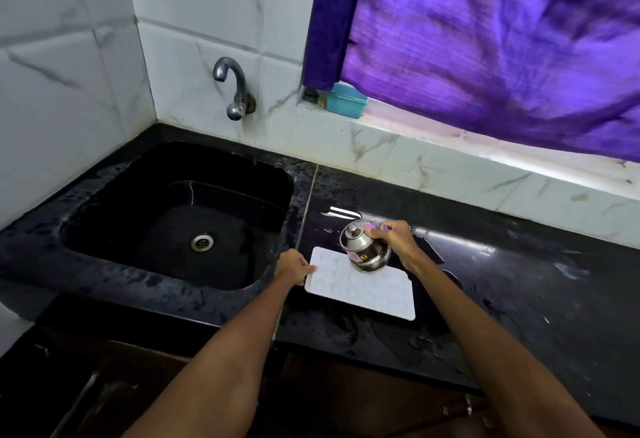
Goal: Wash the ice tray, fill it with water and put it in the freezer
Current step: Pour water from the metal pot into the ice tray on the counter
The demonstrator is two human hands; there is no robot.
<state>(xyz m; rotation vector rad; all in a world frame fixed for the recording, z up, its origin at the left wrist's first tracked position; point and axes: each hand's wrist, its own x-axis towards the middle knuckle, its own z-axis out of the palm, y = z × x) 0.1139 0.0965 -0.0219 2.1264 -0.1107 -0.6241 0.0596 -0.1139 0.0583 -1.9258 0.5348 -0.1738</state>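
Observation:
A white ice tray [363,290] with round hollows lies flat on the wet black counter [519,264], just right of the sink. My left hand [294,266] grips the tray's left edge, thumb on top. My right hand [394,238] holds a small steel jug [363,250] with a lid by its purple handle. The jug is tilted to the left over the tray's far part. Whether water is flowing from it cannot be made out.
A black sink [180,209] with a steel drain [202,242] lies to the left, under a wall tap [235,91]. A teal box [346,101] stands on the window ledge below a purple curtain [485,39]. Water puddles spread over the counter around the tray.

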